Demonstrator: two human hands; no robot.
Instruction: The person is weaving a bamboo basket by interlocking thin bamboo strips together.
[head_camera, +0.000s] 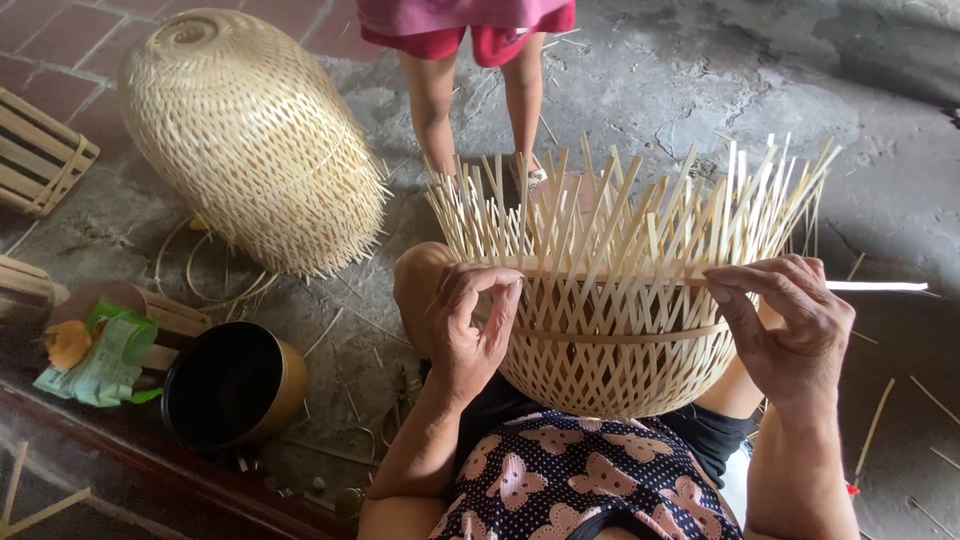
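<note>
Basket (620, 340) rim is pinched by left hand (468, 325) and right hand (790, 330); another basket (255, 140), black pot (232, 385), someone's legs (478, 100) stand near on cracked concrete floor (880, 150).

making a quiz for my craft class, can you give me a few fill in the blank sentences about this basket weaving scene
1. The left hand and the right hand both grip the unfinished woven basket that rests on the person's ____.
2. The finished woven basket lies on the ground on its ____.
3. The round dark pot stands to the ____ of the left hand.
4. Loose strips stick ____ from the unfinished basket's rim.

Missing words: lap; side; left; up
</note>
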